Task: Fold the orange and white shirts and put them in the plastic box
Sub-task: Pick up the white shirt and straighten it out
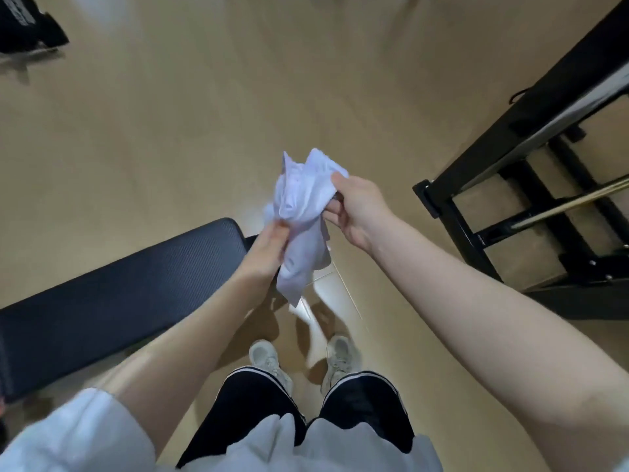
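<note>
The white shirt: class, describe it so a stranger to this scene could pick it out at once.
Start at the tan floor, then the long black padded bench at left. Just right of its end, both hands, left and right, grip a crumpled white cloth shirt in mid-air, the only bunched, hanging fabric.

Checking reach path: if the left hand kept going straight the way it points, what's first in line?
The left hand already grips the crumpled white shirt, so that comes first. Beyond it only bare floor shows, though depth is unclear from this view.
</note>
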A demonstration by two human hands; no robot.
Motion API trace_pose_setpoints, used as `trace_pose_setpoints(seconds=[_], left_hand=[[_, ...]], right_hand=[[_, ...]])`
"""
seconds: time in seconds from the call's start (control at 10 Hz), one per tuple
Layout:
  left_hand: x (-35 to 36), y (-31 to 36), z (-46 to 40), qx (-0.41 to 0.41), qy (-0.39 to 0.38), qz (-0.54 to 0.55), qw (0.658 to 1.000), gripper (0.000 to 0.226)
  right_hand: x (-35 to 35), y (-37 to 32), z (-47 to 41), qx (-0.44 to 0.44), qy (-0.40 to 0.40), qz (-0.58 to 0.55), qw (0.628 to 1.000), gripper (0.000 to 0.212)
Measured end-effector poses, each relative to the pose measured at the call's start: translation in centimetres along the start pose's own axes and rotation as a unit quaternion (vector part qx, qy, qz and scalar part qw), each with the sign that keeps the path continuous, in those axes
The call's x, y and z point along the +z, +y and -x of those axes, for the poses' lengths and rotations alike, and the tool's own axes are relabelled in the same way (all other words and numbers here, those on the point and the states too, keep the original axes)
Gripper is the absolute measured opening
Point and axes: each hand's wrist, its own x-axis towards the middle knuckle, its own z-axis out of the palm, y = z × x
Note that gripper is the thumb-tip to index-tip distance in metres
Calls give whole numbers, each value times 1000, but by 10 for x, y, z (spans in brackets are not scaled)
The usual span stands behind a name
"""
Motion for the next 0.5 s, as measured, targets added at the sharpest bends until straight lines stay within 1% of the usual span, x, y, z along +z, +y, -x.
trace_pose_setpoints(seconds=[0.1, 0.2, 0.3, 0.4, 0.5], left_hand=[[22, -6, 1, 42, 70, -107, 991, 19], [37, -1, -9, 75, 171, -132, 974, 31], [48, 14, -22, 2, 195, -7, 981, 24], [57, 25, -39, -88, 201, 74, 973, 31], [74, 48, -35, -131, 181, 180, 958, 38]], right_hand=[[1, -22, -2, 48, -18, -81, 995, 17], [-14, -29, -8, 19, -23, -112, 993, 22], [-38, -5, -3, -36, -39, 48, 997, 19], [-67, 42, 20, -82, -80, 226, 967, 34], [-80, 85, 24, -121, -85, 403, 903, 79]])
